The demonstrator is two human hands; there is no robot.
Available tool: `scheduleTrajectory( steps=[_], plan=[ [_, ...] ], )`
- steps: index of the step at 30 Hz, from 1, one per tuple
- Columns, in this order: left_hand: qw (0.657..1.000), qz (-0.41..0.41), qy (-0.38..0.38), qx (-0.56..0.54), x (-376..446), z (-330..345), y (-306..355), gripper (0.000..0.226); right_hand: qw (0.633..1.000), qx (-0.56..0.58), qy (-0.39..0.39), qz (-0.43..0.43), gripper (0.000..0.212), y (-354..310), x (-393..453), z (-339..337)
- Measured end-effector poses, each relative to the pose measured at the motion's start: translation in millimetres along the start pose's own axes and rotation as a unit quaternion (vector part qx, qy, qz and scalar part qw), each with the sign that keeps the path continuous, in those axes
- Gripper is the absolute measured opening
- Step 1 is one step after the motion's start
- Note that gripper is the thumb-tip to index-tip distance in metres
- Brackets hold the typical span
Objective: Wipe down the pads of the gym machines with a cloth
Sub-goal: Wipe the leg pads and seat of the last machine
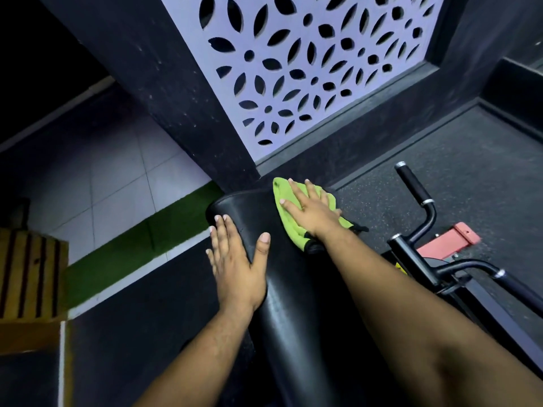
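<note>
Glossy smooth pad (264, 218) — fuzzy cloth (283, 198)

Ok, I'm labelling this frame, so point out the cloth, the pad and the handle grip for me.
cloth (282, 191): head view, bare green part left of the fingers.
pad (249, 210): head view, glossy black top between the hands.
handle grip (412, 183): head view, middle of the black grip, upper right.

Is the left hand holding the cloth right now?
No. The green cloth lies under the right hand; the left hand rests flat on the bare black pad.
</note>
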State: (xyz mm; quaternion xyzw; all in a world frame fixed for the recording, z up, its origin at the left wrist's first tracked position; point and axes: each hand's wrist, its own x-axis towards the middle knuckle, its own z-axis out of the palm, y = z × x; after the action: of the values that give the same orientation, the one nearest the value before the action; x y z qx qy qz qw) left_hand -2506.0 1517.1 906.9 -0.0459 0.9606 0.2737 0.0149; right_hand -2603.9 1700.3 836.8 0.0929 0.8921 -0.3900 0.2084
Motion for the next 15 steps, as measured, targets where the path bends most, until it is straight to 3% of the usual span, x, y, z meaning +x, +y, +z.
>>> scheduleTrajectory(
  steps=[7, 12, 15],
  plan=[
    [1.0, 0.005, 0.006, -0.03, -0.9, 0.1, -2.9, 0.108, 0.989, -0.044, -0.022, -0.139, 0.057, 11.6, -124.1, 24.2],
    [0.998, 0.01, 0.016, -0.053, 1.3, 3.0, -5.6, 0.111, 0.991, -0.025, 0.005, -0.134, 0.056, -61.0, -47.8, 17.3],
    [0.997, 0.011, 0.022, -0.068, -2.9, 2.6, -6.3, 0.11, 0.987, -0.052, -0.006, -0.152, 0.059, -80.5, -43.1, 18.4]
  ],
)
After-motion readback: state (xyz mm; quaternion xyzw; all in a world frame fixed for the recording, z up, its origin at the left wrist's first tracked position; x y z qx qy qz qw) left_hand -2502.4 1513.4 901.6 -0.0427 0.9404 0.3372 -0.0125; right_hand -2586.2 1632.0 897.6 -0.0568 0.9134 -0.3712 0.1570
